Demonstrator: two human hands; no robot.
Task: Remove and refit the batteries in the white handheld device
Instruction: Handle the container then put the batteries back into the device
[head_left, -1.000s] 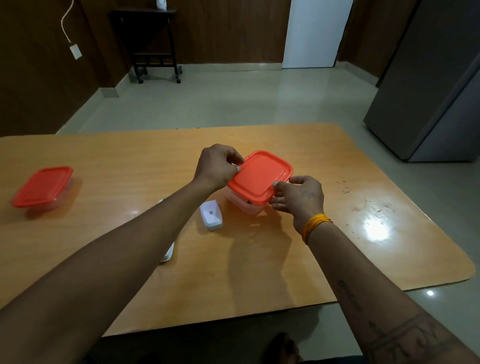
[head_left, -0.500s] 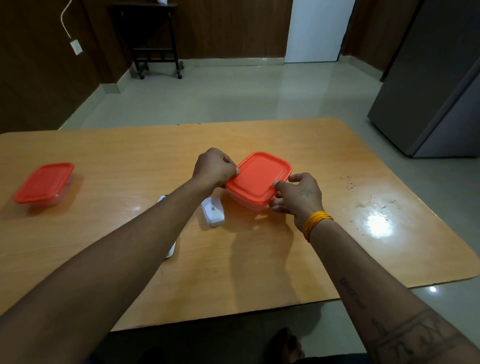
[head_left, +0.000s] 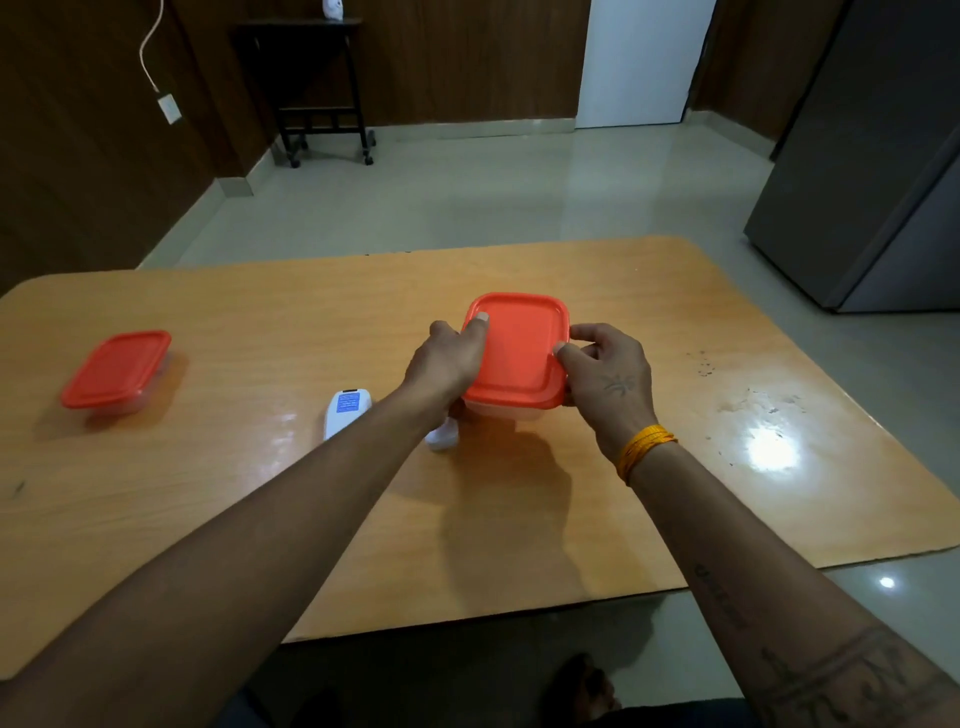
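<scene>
On the glossy orange-brown wooden worktop (head_left: 519, 545), my left hand (head_left: 447, 361) and right hand (head_left: 608, 376) grip the clear plastic box with the red lid (head_left: 519, 348). The white handheld device (head_left: 346, 412) (blue label up) lies just left, beside a small white cover piece (head_left: 442, 436).

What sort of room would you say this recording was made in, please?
Probably a home dining or kitchen area: a wooden table, a grey fridge at the right, and lidded food boxes on the table.
</scene>
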